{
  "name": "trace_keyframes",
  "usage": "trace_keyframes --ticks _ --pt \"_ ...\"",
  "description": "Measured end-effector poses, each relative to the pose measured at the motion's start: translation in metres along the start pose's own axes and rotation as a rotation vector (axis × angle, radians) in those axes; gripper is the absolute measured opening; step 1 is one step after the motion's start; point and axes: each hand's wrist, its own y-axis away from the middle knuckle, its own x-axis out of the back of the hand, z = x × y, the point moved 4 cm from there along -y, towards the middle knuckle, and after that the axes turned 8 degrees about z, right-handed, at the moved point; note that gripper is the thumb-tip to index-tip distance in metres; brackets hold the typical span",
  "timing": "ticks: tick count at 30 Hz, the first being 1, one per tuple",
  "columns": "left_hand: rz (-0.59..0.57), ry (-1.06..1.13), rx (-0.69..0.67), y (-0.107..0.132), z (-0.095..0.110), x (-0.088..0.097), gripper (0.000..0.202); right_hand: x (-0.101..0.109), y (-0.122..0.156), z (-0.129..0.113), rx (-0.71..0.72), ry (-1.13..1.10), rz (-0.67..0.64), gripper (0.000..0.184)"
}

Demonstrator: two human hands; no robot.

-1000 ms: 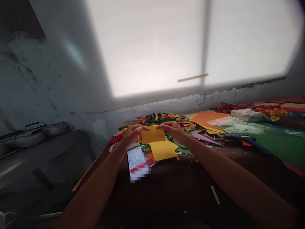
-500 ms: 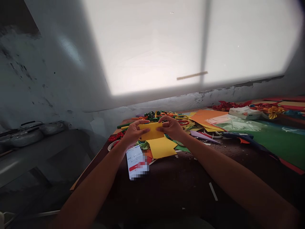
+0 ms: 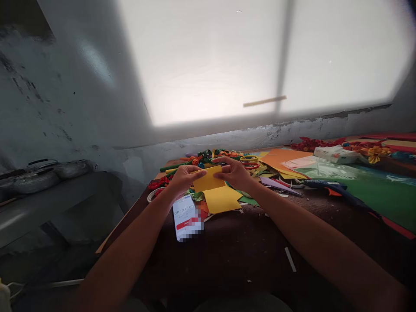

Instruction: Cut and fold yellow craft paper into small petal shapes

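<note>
Between my two hands is a small sheet of yellow paper (image 3: 209,178), held up above the table. My left hand (image 3: 184,178) pinches its left edge, thumb on the near face and fingers behind. On the right side, my right hand (image 3: 236,174) grips the same sheet between thumb and fingers. Just below it, more yellow paper (image 3: 222,200) lies on the pile of scraps. A phone (image 3: 185,216) showing a timer rests by my left forearm, partly blurred out.
Behind my hands are ribbons and scissors (image 3: 249,165). To the right lie orange paper (image 3: 286,159), a glue gun (image 3: 338,190), a tissue box (image 3: 336,154) and a green sheet (image 3: 380,195). A paper strip (image 3: 290,259) is on the dark table (image 3: 234,255); pots (image 3: 39,182) stand at left.
The held yellow sheet is tilted more, its right side raised. My left fingers have shifted slightly on its edge. The view has moved a little.
</note>
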Motion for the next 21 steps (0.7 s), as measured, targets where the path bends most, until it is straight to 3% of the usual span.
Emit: trace_keyframes --ticks 21 --pt "-0.05 0.076 -0.032 0.0055 0.0056 -0.0049 0.046 0.0039 0.001 -0.0039 -0.016 -0.043 0.057 0.066"
